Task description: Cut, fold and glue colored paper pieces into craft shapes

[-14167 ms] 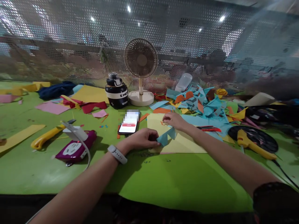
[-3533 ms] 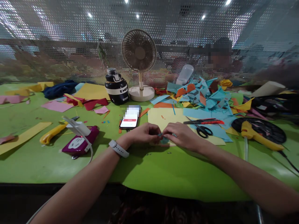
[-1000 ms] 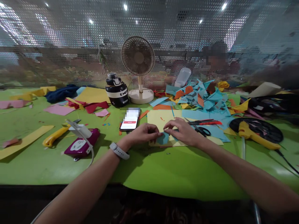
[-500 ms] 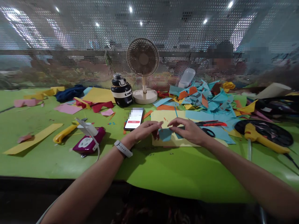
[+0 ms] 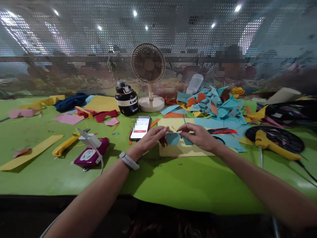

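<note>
Between my two hands is a small light-blue paper cutout (image 5: 173, 139), with a notch in its lower edge at the middle. My left hand (image 5: 156, 136) is closed, pinching the cutout's left end. My right hand (image 5: 198, 134) is closed on its middle and right part, and its fingers hide some of it. The cutout is just over a pale yellow sheet (image 5: 170, 152); whether it touches the sheet I cannot tell. Beside my right hand lie red-handled scissors or a cutter (image 5: 224, 131), whose exact kind is unclear, and larger blue sheets (image 5: 231, 142).
A phone (image 5: 140, 129) lies left of the sheet, below a black bottle (image 5: 126, 99) and a fan (image 5: 148, 66). Left stand a purple box with a white plug (image 5: 91, 155) and a yellow-handled tool (image 5: 65, 145). Right are a paper-scrap heap (image 5: 210, 100) and a yellow glue gun (image 5: 274, 145).
The blue cutout has turned in my fingers, so its right half and the notch now show more. The whole view has shifted slightly, with things appearing farther left.
</note>
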A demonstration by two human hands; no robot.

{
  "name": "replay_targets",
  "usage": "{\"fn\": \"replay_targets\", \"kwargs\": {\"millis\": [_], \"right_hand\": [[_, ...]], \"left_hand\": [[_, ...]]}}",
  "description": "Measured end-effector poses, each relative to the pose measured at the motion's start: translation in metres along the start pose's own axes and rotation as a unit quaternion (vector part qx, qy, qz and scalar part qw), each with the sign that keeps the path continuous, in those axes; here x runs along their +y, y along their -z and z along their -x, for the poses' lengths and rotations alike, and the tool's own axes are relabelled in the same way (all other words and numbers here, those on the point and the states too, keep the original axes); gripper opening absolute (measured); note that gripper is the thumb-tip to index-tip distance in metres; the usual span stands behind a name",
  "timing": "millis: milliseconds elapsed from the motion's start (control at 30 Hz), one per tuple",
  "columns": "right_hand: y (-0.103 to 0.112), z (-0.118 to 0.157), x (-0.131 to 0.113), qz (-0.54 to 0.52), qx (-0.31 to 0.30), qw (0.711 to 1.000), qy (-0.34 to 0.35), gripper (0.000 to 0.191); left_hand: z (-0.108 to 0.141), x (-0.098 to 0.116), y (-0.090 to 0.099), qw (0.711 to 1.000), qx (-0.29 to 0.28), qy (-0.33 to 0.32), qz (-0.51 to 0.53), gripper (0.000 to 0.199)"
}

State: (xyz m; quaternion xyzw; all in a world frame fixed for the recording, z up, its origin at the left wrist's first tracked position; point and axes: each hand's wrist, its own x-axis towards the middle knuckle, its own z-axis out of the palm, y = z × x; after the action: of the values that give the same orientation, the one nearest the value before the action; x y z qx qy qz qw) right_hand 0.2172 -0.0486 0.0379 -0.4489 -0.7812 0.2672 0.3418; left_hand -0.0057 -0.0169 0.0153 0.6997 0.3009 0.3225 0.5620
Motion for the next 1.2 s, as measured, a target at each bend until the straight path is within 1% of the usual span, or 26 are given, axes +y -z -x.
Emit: {"fn": "replay_targets", "kwargs": {"millis": [67,133,233,300,367,433,500,567,633,667,700,733,767,833,867,933,967,1000,1033,1067,1100,1133,1167,1200], "right_hand": [[0.005,-0.002,0.000,-0.008,0.029,1.000,0.001,0.022],[0.009,-0.003,0.001,-0.007,0.052,0.999,0.003,0.021],[0.010,-0.003,0.005,0.000,0.058,0.998,0.000,0.020],[0.007,-0.003,0.007,0.008,0.051,0.999,-0.004,0.020],[0.006,-0.003,0.008,0.024,0.045,0.999,-0.003,0.018],[0.011,-0.003,0.003,0.044,0.052,0.998,0.003,0.019],[0.026,0.000,-0.008,0.070,0.084,0.994,0.020,0.021],[0.050,0.005,-0.024,0.104,0.134,0.984,0.047,0.020],[0.079,0.013,-0.038,0.118,0.212,0.967,0.076,0.017],[0.094,0.018,-0.042,0.108,0.276,0.951,0.088,0.015],[0.109,0.024,-0.045,0.093,0.361,0.923,0.095,0.014],[0.123,0.030,-0.046,0.069,0.448,0.886,0.103,0.013],[0.136,0.036,-0.044,0.040,0.520,0.847,0.105,0.010],[0.158,0.050,-0.037,-0.029,0.620,0.780,0.079,0.005],[0.167,0.057,-0.031,-0.071,0.663,0.743,0.055,0.005],[0.179,0.071,-0.019,-0.158,0.705,0.691,-0.025,0.014],[0.183,0.077,-0.012,-0.192,0.714,0.670,-0.070,0.020],[0.184,0.083,-0.005,-0.209,0.714,0.660,-0.101,0.023],[0.184,0.089,0.003,-0.211,0.708,0.663,-0.127,0.024],[0.182,0.094,0.011,-0.191,0.691,0.680,-0.153,0.023],[0.180,0.100,0.019,-0.141,0.656,0.716,-0.191,0.020],[0.178,0.107,0.028,-0.068,0.591,0.770,-0.232,0.016],[0.177,0.114,0.036,0.014,0.519,0.812,-0.268,0.013],[0.176,0.123,0.044,0.065,0.469,0.831,-0.293,0.008]], "left_hand": [[0.000,0.000,-0.001,0.997,0.030,0.031,0.067,0.051],[0.000,0.000,-0.002,0.989,0.048,0.055,0.129,0.062],[-0.001,-0.002,-0.002,0.984,0.029,0.056,0.167,0.077],[-0.002,-0.004,-0.001,0.984,0.021,0.064,0.166,0.077],[-0.002,-0.006,-0.001,0.984,0.030,0.076,0.156,0.070],[-0.003,-0.008,0.000,0.984,0.044,0.084,0.152,0.064],[-0.003,-0.008,0.000,0.982,0.056,0.094,0.156,0.065],[-0.003,-0.007,0.000,0.979,0.064,0.109,0.158,0.070],[-0.003,-0.005,-0.001,0.978,0.067,0.121,0.154,0.074],[-0.003,-0.005,-0.002,0.979,0.066,0.123,0.151,0.074],[-0.003,-0.005,-0.002,0.979,0.064,0.123,0.147,0.074],[-0.003,-0.004,-0.003,0.980,0.061,0.121,0.143,0.072],[-0.003,-0.004,-0.003,0.982,0.059,0.118,0.138,0.070],[-0.002,-0.004,-0.004,0.984,0.058,0.109,0.132,0.065],[-0.002,-0.004,-0.004,0.984,0.061,0.106,0.129,0.063],[-0.001,-0.003,-0.004,0.984,0.069,0.104,0.125,0.061],[-0.001,-0.003,-0.004,0.984,0.072,0.103,0.123,0.060],[-0.001,-0.003,-0.004,0.985,0.071,0.102,0.122,0.060],[-0.001,-0.003,-0.004,0.985,0.069,0.100,0.120,0.059],[-0.002,-0.004,-0.004,0.986,0.067,0.097,0.118,0.058],[-0.002,-0.004,-0.004,0.987,0.066,0.095,0.115,0.057],[-0.002,-0.004,-0.004,0.987,0.065,0.094,0.113,0.056],[-0.002,-0.004,-0.004,0.987,0.064,0.093,0.111,0.056],[-0.002,-0.005,-0.004,0.988,0.063,0.093,0.111,0.056]]}}
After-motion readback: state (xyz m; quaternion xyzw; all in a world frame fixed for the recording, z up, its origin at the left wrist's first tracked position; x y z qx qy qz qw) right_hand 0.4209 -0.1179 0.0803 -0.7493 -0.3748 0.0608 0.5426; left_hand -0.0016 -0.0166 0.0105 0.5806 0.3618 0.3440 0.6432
